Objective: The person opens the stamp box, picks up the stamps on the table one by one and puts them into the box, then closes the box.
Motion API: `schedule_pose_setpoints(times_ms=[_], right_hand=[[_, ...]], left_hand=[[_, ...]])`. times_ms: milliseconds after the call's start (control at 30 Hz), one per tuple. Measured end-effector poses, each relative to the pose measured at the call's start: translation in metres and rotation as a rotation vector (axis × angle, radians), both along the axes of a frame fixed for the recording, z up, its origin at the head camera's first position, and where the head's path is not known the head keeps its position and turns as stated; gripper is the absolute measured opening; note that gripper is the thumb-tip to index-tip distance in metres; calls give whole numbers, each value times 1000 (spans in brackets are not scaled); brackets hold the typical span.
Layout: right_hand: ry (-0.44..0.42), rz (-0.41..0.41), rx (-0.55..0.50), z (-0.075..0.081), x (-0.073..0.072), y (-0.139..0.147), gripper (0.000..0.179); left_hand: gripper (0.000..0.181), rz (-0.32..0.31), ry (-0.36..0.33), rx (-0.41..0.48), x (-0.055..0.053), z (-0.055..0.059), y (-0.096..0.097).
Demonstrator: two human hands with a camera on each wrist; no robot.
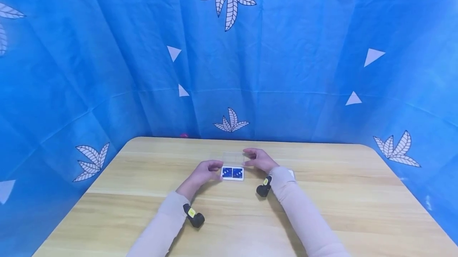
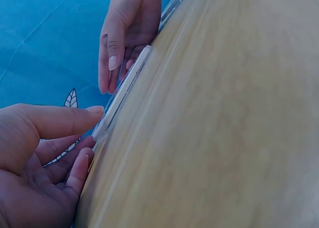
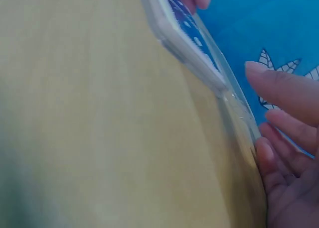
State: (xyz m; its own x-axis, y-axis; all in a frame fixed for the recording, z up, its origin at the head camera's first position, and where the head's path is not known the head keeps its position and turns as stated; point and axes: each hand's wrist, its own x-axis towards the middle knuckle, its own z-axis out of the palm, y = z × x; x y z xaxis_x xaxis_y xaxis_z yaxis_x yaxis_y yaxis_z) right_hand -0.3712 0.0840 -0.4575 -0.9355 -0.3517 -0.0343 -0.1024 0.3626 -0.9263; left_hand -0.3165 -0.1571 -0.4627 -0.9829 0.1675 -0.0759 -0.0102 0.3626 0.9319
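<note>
On the table lies a clear plastic case (image 1: 222, 179), its transparent lid (image 1: 233, 157) folded back flat on the far side. Two stacks of blue-backed playing cards (image 1: 232, 173) with white moon-like marks sit side by side in it. My left hand (image 1: 204, 172) holds the left end of the case, thumb at the upper edge and curled fingers at its end in the left wrist view. At the right, my right hand (image 1: 260, 159) is beside the lid, fingertips right at its edge and thumb (image 3: 284, 86) raised apart from it.
A small white item (image 1: 291, 174) lies partly hidden behind my right wrist. Black wrist cameras (image 1: 195, 216) are strapped over both sleeves. The light wooden table (image 1: 107, 213) ends at a blue curtain (image 1: 286, 70) with leaf and triangle prints.
</note>
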Motion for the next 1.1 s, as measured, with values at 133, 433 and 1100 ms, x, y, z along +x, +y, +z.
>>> schedule_pose_setpoints(times_ms=[133,433,1100], right_hand=[[-17,4,15,0,-2,0,62],[-8,-35,83,0,-4,-4,61],[60,-40,183,1,-3,-19,61]], left_hand=[[58,7,-7,0,0,0,0],[56,12,-9,-24,-1,-1,2],[57,29,-13,-40,-4,-3,-1]])
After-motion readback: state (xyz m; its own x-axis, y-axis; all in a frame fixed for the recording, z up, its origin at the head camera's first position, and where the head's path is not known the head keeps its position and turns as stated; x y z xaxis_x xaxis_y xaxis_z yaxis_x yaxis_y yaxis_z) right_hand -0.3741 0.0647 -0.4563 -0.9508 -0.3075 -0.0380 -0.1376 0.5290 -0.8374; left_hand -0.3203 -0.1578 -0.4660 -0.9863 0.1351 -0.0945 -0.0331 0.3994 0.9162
